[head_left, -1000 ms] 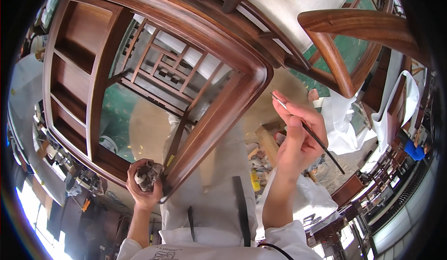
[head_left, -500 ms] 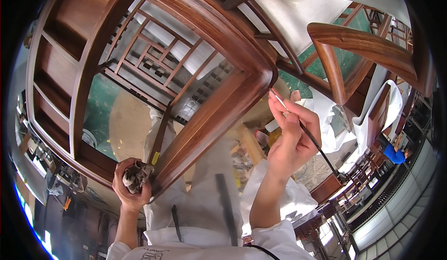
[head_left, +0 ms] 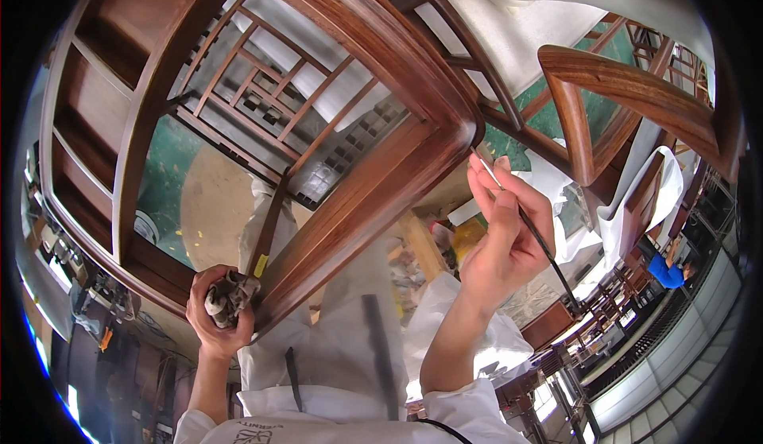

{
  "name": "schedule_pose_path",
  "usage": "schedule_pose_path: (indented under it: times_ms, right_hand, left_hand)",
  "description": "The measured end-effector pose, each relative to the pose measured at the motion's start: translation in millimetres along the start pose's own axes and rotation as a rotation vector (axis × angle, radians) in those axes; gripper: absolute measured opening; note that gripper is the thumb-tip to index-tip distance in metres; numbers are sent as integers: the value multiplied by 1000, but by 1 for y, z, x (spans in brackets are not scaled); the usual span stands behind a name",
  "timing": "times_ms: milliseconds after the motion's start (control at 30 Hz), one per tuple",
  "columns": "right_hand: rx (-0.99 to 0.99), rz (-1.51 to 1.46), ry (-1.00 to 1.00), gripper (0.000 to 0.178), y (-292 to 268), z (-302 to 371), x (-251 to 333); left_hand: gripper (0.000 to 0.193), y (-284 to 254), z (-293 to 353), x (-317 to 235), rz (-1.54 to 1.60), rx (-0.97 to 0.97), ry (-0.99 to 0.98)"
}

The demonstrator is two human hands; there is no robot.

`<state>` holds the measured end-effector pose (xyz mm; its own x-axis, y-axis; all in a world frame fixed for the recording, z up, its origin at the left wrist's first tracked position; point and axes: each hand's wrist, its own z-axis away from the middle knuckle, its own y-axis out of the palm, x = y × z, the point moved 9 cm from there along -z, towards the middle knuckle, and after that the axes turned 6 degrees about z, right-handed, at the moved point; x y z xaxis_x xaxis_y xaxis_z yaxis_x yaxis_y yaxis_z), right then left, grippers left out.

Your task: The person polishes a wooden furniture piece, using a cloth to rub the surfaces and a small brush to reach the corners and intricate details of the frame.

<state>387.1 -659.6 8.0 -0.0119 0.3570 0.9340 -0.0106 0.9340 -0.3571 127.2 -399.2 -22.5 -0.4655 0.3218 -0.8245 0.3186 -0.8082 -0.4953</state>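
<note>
A thin dark-handled paintbrush (head_left: 541, 245) is pinched in my right hand (head_left: 505, 241), pale ferrule pointing up. Its tip is at the underside of the rounded corner of a reddish-brown wooden furniture frame (head_left: 358, 229); whether it touches the wood is too small to tell. My left hand (head_left: 208, 325) is closed around a crumpled, stained rag (head_left: 230, 298), against the frame's near left corner. Beside that hand, a small yellow tag (head_left: 261, 265) sits on a thin wooden bar. Inside the frame runs a lattice of slim wooden strips (head_left: 306, 114).
Open wooden compartments (head_left: 91, 118) rise at the left. A curved wooden armrest (head_left: 636, 82) juts in at the right, near white wrapping sheet (head_left: 648, 197). Below the frame lie a pale wood strip (head_left: 421, 245) and scraps. A person in blue (head_left: 666, 271) is far off at right.
The furniture's corner and my right hand with the paintbrush sit slightly farther right in the picture. The brush tip stays by the corner, and my left hand keeps the rag.
</note>
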Motion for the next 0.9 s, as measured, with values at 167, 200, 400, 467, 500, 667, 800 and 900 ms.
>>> schedule_pose_path:
  times_ms: [167, 200, 400, 467, 500, 667, 800, 900]
  right_hand:
    - [14, 21, -12, 19, 1, 0, 1]
    - [14, 24, -13, 19, 1, 0, 1]
    - [24, 46, -19, 19, 1, 0, 2]
    - [18, 45, -17, 19, 0, -1, 1]
    - [16, 47, -19, 18, 0, 0, 2]
    - [41, 52, -20, 18, 1, 0, 2]
    - [19, 50, -8, 19, 1, 0, 2]
    - [51, 58, -24, 19, 2, 0, 2]
  left_hand:
    - [48, 0, 1, 0, 0, 1, -1]
    - [48, 0, 1, 1, 1, 2, -3]
    - [47, 0, 1, 2, -1, -3, -14]
    - [47, 0, 0, 1, -6, -2, -14]
    - [47, 0, 0, 1, -6, -2, -11]
    - [47, 0, 1, 1, -8, -4, -11]
    - [47, 0, 1, 2, -6, -7, -12]
    - [47, 0, 0, 1, 0, -5, -8]
